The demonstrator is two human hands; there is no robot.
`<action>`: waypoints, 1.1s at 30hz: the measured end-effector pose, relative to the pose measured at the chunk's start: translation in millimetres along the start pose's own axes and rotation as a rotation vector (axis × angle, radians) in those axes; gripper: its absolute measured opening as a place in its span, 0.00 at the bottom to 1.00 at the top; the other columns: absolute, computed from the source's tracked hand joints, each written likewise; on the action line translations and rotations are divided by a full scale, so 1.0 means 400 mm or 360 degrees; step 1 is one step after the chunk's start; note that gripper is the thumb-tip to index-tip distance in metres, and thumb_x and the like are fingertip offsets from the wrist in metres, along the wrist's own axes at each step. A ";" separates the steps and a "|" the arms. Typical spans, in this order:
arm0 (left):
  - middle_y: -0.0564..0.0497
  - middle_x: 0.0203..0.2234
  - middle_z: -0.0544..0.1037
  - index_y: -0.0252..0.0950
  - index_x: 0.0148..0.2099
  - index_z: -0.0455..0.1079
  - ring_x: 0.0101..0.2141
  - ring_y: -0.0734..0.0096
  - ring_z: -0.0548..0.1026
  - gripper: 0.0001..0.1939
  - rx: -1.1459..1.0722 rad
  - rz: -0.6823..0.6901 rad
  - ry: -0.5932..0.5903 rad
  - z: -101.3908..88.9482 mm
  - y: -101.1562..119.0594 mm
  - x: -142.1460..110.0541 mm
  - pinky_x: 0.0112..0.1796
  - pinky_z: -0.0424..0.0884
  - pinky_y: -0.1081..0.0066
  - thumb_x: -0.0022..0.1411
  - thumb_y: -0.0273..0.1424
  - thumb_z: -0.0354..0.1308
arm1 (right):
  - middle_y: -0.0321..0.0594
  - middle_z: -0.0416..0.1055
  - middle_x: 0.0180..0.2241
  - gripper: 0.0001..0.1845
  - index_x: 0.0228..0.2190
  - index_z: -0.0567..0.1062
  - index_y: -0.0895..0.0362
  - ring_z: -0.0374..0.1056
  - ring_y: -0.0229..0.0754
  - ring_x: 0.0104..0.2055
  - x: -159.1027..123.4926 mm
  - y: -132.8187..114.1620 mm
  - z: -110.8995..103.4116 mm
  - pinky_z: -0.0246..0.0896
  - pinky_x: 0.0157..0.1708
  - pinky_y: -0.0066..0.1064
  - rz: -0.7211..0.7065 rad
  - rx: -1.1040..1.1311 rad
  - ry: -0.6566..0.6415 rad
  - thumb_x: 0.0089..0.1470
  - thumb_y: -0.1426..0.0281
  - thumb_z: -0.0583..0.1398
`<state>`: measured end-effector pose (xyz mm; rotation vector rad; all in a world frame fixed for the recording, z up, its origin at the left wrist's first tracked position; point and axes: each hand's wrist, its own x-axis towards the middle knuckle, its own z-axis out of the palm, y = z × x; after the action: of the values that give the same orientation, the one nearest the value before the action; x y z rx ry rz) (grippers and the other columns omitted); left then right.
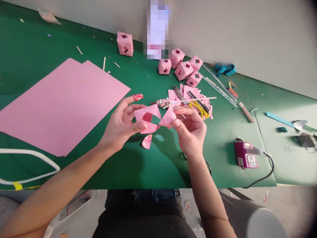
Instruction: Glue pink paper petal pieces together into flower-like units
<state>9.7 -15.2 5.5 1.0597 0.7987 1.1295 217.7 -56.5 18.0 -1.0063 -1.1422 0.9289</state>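
Note:
Above the green table (160, 165), my left hand (122, 124) pinches a partly built pink paper cube (147, 118) between thumb and fingers. My right hand (190, 129) is closed on a folded pink paper unit (168, 117), whose tip touches the cube's right side. Below them, a small folded pink piece (147, 141) lies on the table.
Large pink paper sheets (59, 102) lie at left. Several finished pink cubes (184, 69) and one apart (125, 43) sit at the back. Scraps, scissors (198, 105), a ruler (219, 87), a magenta power strip (244, 154) and a blurred bottle (158, 31) stand right of centre.

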 end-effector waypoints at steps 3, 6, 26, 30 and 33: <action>0.45 0.49 0.79 0.43 0.62 0.69 0.54 0.56 0.79 0.47 0.0007 0.0003 -0.0024 0.000 -0.002 -0.001 0.44 0.82 0.69 0.44 0.48 0.83 | 0.38 0.80 0.44 0.15 0.42 0.81 0.50 0.78 0.39 0.39 -0.003 0.000 0.005 0.81 0.34 0.31 0.0015 0.0019 -0.0043 0.56 0.58 0.74; 0.44 0.50 0.79 0.43 0.63 0.68 0.53 0.55 0.80 0.47 0.0062 0.0002 -0.0010 0.002 -0.005 -0.003 0.44 0.82 0.67 0.45 0.48 0.82 | 0.37 0.80 0.45 0.13 0.42 0.81 0.50 0.78 0.38 0.38 -0.007 -0.004 0.012 0.81 0.34 0.31 0.0030 0.0067 -0.0085 0.56 0.61 0.74; 0.43 0.60 0.79 0.45 0.59 0.70 0.59 0.51 0.79 0.37 0.0048 0.0213 -0.0048 0.011 -0.005 -0.011 0.49 0.84 0.59 0.51 0.42 0.81 | 0.35 0.79 0.45 0.16 0.44 0.81 0.47 0.75 0.35 0.31 -0.015 -0.004 0.043 0.81 0.33 0.32 0.0123 0.0079 0.0029 0.55 0.60 0.74; 0.45 0.57 0.80 0.44 0.57 0.73 0.58 0.54 0.80 0.31 0.0079 0.0267 -0.0031 0.020 -0.004 -0.012 0.50 0.84 0.60 0.53 0.34 0.80 | 0.37 0.78 0.50 0.17 0.47 0.84 0.45 0.75 0.36 0.32 -0.016 0.005 0.038 0.82 0.34 0.36 0.0094 -0.0008 0.0036 0.56 0.57 0.73; 0.45 0.57 0.80 0.44 0.56 0.74 0.57 0.54 0.80 0.30 0.0069 0.0301 -0.0033 0.020 -0.006 -0.010 0.49 0.84 0.61 0.52 0.34 0.80 | 0.39 0.78 0.49 0.16 0.44 0.85 0.44 0.76 0.41 0.38 -0.017 0.008 0.039 0.82 0.34 0.38 0.0083 -0.0061 0.0045 0.54 0.55 0.74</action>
<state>16.8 -21.2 5.7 1.2010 0.7203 1.2629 201.0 -59.9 15.0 -1.0816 -1.1183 0.9341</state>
